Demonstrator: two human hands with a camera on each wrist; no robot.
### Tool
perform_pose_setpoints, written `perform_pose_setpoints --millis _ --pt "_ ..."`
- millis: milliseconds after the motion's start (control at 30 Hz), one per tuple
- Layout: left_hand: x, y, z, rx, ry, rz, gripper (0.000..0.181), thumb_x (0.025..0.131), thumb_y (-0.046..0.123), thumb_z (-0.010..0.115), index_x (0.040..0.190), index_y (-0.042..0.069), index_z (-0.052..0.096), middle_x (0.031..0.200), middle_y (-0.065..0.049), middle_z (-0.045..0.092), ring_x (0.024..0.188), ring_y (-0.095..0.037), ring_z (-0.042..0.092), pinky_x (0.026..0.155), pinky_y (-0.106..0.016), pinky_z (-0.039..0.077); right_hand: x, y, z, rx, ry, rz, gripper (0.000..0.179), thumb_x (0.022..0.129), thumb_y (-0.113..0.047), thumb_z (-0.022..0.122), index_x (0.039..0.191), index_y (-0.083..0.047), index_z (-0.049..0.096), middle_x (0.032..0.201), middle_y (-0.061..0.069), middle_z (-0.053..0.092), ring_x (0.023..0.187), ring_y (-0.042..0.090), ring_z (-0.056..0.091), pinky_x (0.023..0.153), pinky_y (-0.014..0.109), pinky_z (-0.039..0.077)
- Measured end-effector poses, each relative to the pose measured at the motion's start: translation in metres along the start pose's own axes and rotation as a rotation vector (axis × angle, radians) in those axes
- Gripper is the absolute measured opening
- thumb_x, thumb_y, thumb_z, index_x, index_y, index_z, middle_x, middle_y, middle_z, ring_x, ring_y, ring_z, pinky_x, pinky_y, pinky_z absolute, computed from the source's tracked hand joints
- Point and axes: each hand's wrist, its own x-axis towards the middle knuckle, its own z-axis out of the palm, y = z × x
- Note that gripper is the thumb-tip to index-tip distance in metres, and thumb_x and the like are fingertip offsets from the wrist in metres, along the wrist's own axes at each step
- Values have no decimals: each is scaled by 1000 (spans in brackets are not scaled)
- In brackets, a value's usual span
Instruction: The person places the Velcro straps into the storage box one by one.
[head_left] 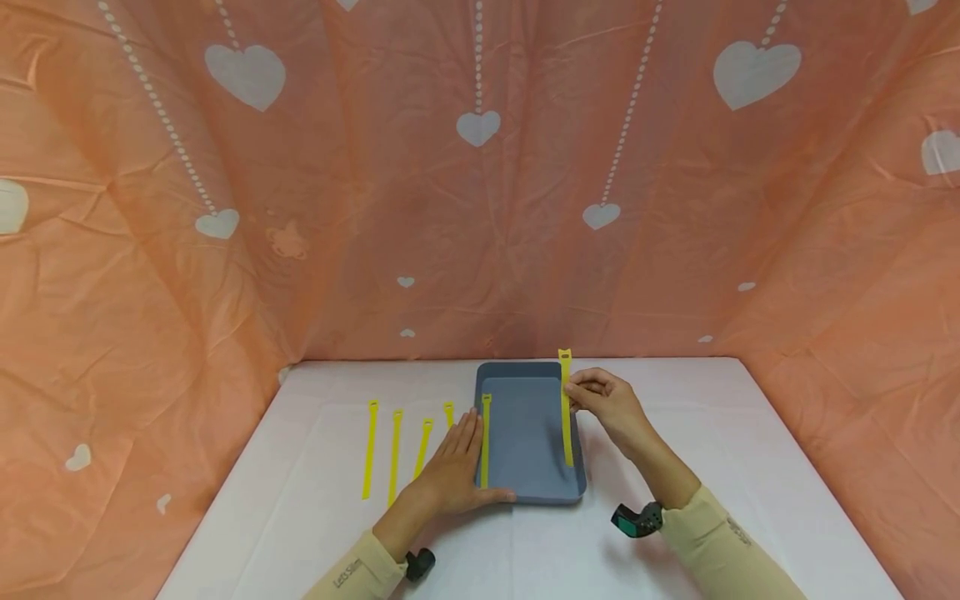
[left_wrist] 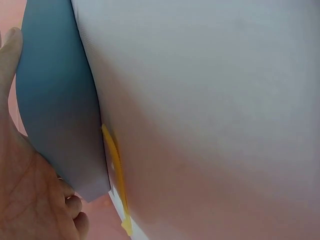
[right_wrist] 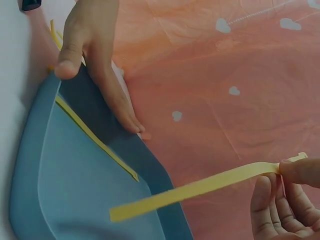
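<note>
My right hand point(head_left: 613, 410) pinches a flat yellow strap-style cable tie point(head_left: 566, 421) between thumb and fingers, near its slotted head. The strap hangs over the right side of a blue-grey tray point(head_left: 525, 442), its tail slanting down above the tray floor in the right wrist view. A second yellow cable tie point(right_wrist: 95, 137) lies lengthwise inside the tray along the left wall. My left hand point(head_left: 453, 475) rests at the tray's left side, fingers extended along the wall and thumb point(right_wrist: 67, 69) on the near rim.
Several more yellow cable ties, among them one at the far left point(head_left: 371, 450) and one beside it point(head_left: 395, 454), lie on the white table point(head_left: 300, 517) left of the tray. The left hand partly covers some. A pink curtain point(head_left: 420, 208) with white hearts surrounds the table's back and sides.
</note>
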Motion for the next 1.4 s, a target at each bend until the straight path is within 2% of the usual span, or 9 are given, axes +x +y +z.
perform_pose_setpoints --millis 333,433,667,900,1100,1267,1400 --pt "0 -1 1 -9 0 -5 138 84 89 64 171 -1 6 180 -17 -3 167 -33 1 134 -52 11 10 11 20 8 -63 29 22 104 -10 72 116 7 66 93 2 75 85 13 70 89 39 64" --pt "0 0 -1 -2 -8 -10 136 85 87 65 171 -1 6 180 -17 -3 167 -33 1 134 -51 11 14 15 27 33 -72 47 19 104 -8 72 116 6 67 93 1 75 84 13 71 88 40 64" --pt "1 -2 0 -31 -2 -1 136 85 86 66 170 -2 6 180 -18 -3 167 -33 -1 134 -53 9 22 25 45 42 -77 78 15 103 -7 73 112 5 70 90 1 76 81 15 71 92 50 62" --pt "1 -4 4 -31 8 -1 137 84 88 64 171 -1 7 180 -17 -2 167 -31 0 134 -52 10 28 36 55 88 -114 111 15 104 -3 70 114 8 67 86 0 75 78 12 71 85 38 64" --pt "1 -4 2 -31 16 11 139 83 92 60 170 -2 8 180 -19 -1 167 -33 1 134 -53 10 34 43 63 132 -131 152 10 104 -3 69 109 5 70 86 0 74 79 11 70 84 36 63" --pt "0 -1 -1 -24 -9 -2 136 85 87 64 170 -2 7 180 -19 -1 167 -32 1 134 -52 11 37 47 67 161 -121 199 7 104 0 66 106 4 71 87 2 71 80 12 69 81 31 62" --pt "1 0 -3 -35 -16 -11 135 85 85 67 170 -2 7 180 -18 -1 167 -32 1 134 -51 10 40 50 70 152 -111 215 9 103 2 65 109 8 70 87 4 71 78 13 69 77 29 61"
